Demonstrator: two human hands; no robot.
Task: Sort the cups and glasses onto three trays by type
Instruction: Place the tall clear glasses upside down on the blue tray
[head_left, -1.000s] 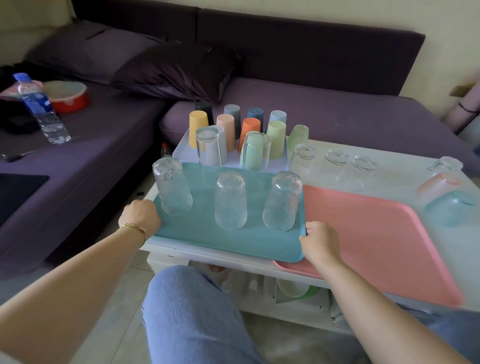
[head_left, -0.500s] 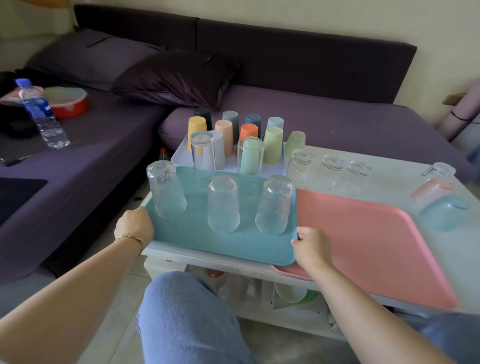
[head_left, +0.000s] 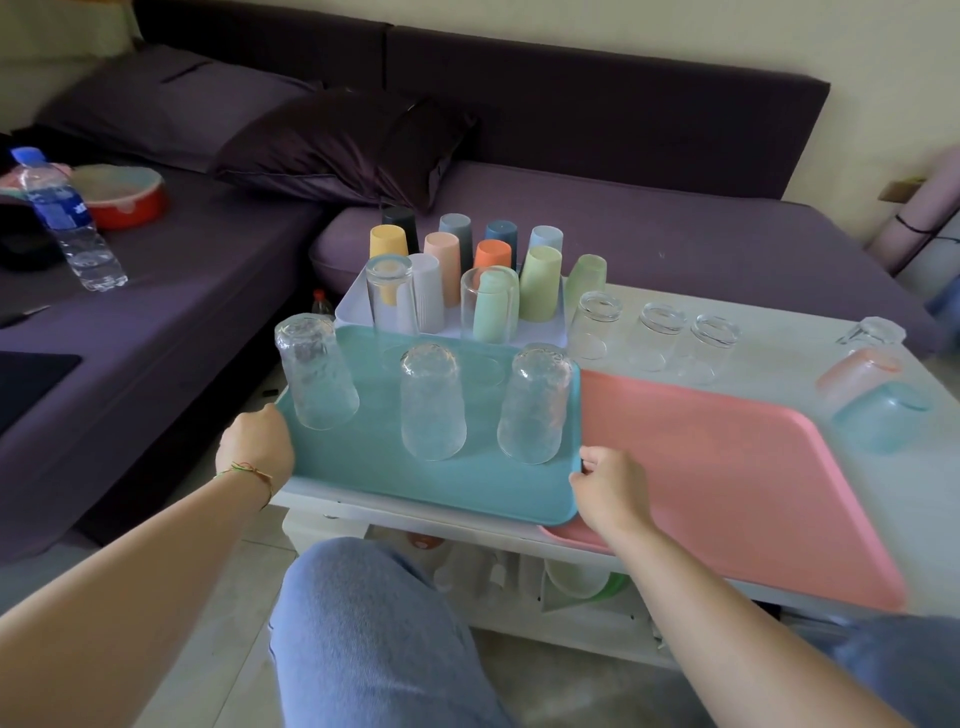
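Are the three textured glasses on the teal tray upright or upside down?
Upside down: the textured glasses stand mouth-down on the teal tray, their closed bases on top.

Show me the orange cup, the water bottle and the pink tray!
orange cup (head_left: 492, 257): head view, on its side wall.
water bottle (head_left: 58, 208): head view, on its blue label.
pink tray (head_left: 727, 467): head view, on its bare floor.
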